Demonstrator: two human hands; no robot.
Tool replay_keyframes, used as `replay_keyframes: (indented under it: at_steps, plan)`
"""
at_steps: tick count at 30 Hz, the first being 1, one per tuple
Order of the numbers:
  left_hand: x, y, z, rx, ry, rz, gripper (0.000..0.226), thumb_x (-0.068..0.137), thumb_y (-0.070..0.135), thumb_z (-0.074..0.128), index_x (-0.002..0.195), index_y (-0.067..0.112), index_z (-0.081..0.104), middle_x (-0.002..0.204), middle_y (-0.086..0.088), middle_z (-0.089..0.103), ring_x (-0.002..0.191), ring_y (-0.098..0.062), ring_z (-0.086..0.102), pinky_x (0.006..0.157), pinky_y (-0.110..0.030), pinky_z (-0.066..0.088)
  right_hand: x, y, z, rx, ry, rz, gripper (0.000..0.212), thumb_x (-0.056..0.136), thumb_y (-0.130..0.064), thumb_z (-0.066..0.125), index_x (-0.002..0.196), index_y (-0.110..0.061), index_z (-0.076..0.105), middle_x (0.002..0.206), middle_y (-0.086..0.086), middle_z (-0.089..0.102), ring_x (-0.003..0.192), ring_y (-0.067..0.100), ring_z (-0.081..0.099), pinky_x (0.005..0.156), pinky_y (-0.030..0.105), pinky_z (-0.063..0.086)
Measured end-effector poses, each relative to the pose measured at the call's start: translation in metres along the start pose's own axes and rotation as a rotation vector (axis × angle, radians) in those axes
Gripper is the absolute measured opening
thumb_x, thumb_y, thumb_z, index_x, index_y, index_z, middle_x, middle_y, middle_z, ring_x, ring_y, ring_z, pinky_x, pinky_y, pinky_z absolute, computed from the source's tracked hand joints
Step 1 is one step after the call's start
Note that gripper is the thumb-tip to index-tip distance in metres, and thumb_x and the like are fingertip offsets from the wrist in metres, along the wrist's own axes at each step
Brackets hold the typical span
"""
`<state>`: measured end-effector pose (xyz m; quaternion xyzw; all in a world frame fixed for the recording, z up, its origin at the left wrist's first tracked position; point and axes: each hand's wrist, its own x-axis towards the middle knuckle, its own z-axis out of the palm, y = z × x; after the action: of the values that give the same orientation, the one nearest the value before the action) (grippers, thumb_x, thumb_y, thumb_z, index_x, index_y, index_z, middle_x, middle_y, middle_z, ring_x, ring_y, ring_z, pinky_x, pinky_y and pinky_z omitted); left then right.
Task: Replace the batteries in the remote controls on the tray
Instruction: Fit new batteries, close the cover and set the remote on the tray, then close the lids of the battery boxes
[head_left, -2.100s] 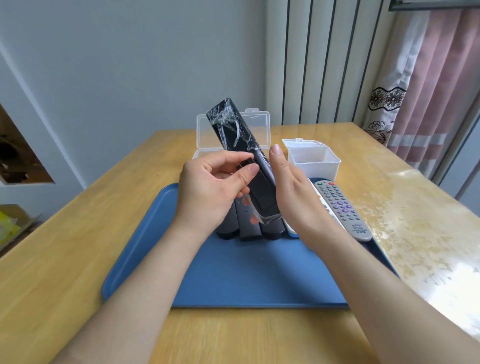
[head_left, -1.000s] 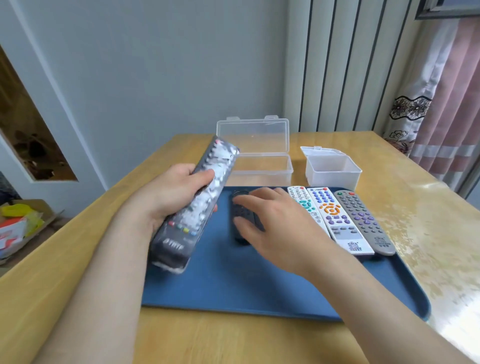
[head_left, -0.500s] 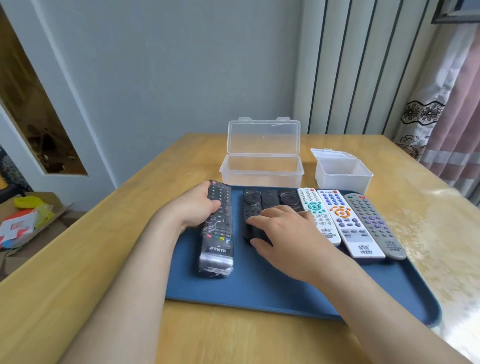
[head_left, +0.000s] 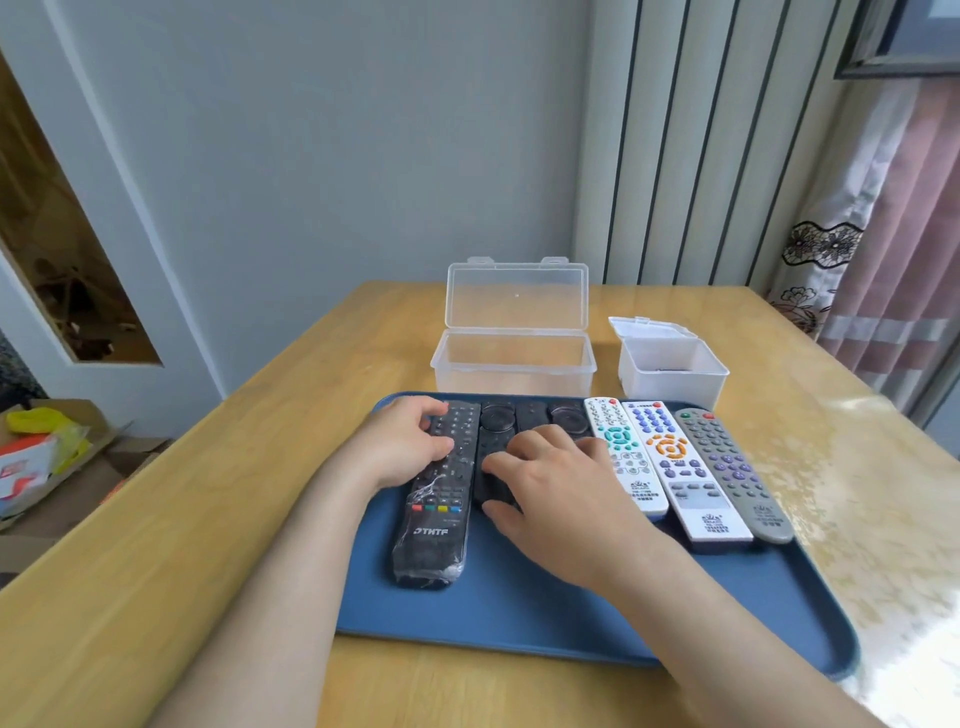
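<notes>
A long black film-wrapped remote control is laid at the 9 o'clock side of the blue plastic tray, its upper part grasped by the left hand. The right hand is rested, fingers bent, on small black remote controls toward 12 o'clock; whether one is gripped cannot be told.

The tray holds four black remotes, two white remotes and one grey remote; behind the tray, two boxes.
</notes>
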<state>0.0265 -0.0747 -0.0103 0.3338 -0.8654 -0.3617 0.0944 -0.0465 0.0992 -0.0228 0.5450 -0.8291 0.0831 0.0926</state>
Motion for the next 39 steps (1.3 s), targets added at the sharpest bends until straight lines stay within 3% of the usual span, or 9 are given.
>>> replay_keyframes:
  at_steps: [6,11,15,18,21,27,30,33,39]
  plan:
    - [0.029,0.020,-0.019,-0.058,0.217,0.094,0.035,0.090,0.021,0.061,0.125,0.024,0.060,0.121,0.002,0.059,0.106,-0.019,0.058,0.090,-0.030,0.048,0.032,0.048,-0.035,0.483,0.099,0.170,0.034,0.095,-0.035,0.054,0.128,-0.026,0.059,0.128,0.001,0.061,0.122,0.021,0.052,0.100,0.036,0.041]
    - [0.076,0.042,-0.032,-0.488,0.296,0.018,0.033,0.098,0.018,0.047,0.129,0.013,0.056,0.129,-0.002,0.055,0.111,-0.018,0.051,0.098,-0.036,0.046,0.084,0.106,-0.042,1.124,0.217,0.538,0.050,0.095,-0.028,0.060,0.142,-0.018,0.046,0.140,0.008,0.052,0.127,0.024,0.052,0.106,0.041,0.043]
    - [0.119,0.061,-0.027,-0.714,0.234,-0.086,0.032,0.101,0.025,0.038,0.128,0.014,0.051,0.120,0.000,0.051,0.110,-0.018,0.046,0.100,-0.038,0.039,0.135,0.137,-0.038,1.351,0.319,0.714,0.060,0.096,-0.035,0.057,0.148,-0.019,0.034,0.152,0.007,0.038,0.136,0.028,0.040,0.113,0.046,0.033]
    - [0.138,0.070,-0.023,-0.911,0.210,-0.112,0.026,0.102,0.029,0.036,0.085,0.019,0.052,0.084,0.001,0.053,0.079,-0.015,0.053,0.075,-0.032,0.045,0.157,0.143,-0.036,1.559,0.276,0.776,0.053,0.097,-0.040,0.052,0.144,-0.020,0.039,0.152,0.007,0.039,0.132,0.023,0.042,0.112,0.047,0.029]
    - [0.154,0.067,-0.026,-1.191,0.187,-0.087,0.030,0.102,0.040,0.034,0.106,0.021,0.056,0.087,-0.009,0.057,0.079,-0.017,0.056,0.068,-0.033,0.048,0.168,0.151,-0.037,1.697,0.279,0.782,0.038,0.099,-0.045,0.044,0.129,-0.023,0.049,0.131,0.006,0.061,0.123,0.016,0.052,0.110,0.049,0.026]
    - [0.153,0.040,-0.042,-0.985,0.057,0.128,0.033,0.086,0.031,0.066,0.056,0.018,0.064,0.064,0.000,0.063,0.067,-0.014,0.059,0.075,-0.031,0.041,0.144,0.154,-0.046,1.078,0.175,0.494,0.032,0.092,-0.047,0.058,0.098,-0.018,0.071,0.098,0.004,0.073,0.095,0.016,0.064,0.081,0.028,0.043]
    - [0.136,0.026,-0.033,-0.359,-0.106,0.253,0.011,0.071,0.021,0.082,0.075,0.022,0.071,0.094,0.003,0.072,0.101,-0.009,0.061,0.096,-0.026,0.035,0.127,0.151,-0.037,0.684,-0.019,0.295,0.030,0.081,-0.042,0.073,0.096,-0.015,0.072,0.092,-0.006,0.069,0.090,0.014,0.064,0.076,0.025,0.048]
    - [0.129,0.025,-0.018,-0.203,-0.064,0.281,0.019,0.078,0.010,0.078,0.086,0.027,0.072,0.119,0.006,0.062,0.125,-0.009,0.048,0.102,-0.021,0.026,0.121,0.147,-0.020,0.493,0.008,0.272,0.023,0.080,-0.038,0.077,0.094,-0.021,0.071,0.087,-0.013,0.058,0.090,0.016,0.058,0.078,0.030,0.045]
    - [0.108,0.054,-0.010,0.313,0.093,0.249,0.033,0.088,0.004,0.053,0.097,0.032,0.067,0.138,0.002,0.053,0.109,-0.020,0.055,0.077,-0.024,0.040,0.111,0.136,-0.015,0.333,0.089,0.267,0.027,0.092,-0.043,0.060,0.111,-0.025,0.066,0.106,-0.001,0.059,0.095,0.018,0.057,0.087,0.035,0.046]
